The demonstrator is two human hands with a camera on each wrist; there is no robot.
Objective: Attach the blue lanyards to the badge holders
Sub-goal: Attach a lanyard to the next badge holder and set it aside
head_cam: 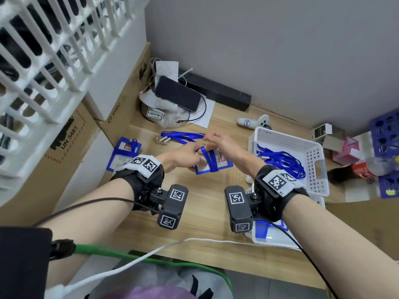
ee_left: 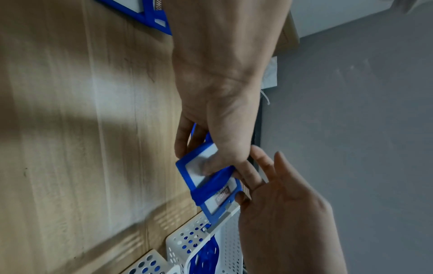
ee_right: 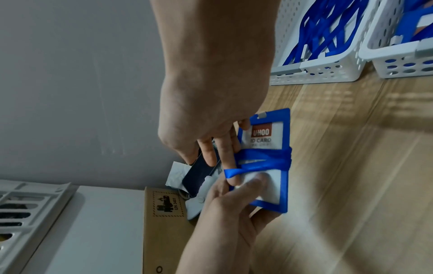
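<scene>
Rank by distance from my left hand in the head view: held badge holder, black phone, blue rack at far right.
1. Held badge holder, in the left hand.
2. Black phone, behind, by the wall.
3. Blue rack, far right edge.

Between the left hand [head_cam: 183, 157] and the right hand [head_cam: 224, 145], above the table [head_cam: 205, 203], sits a badge holder [head_cam: 224, 164] with a lanyard [head_cam: 210, 161] across its middle. Left of the left hand, 1 more badge holder [head_cam: 126, 151] lies on the table against the cardboard boxes [head_cam: 71, 152]. Just behind both hands lies a loose lanyard [head_cam: 181, 135]; farther behind, a phone [head_cam: 177, 92] rests on clutter by the wall. Right of the right hand stands a basket [head_cam: 314, 160] with lanyards [head_cam: 280, 159] in it. Nearer than the right wrist, a second basket [head_cam: 278, 240] holds badge holders.
</scene>
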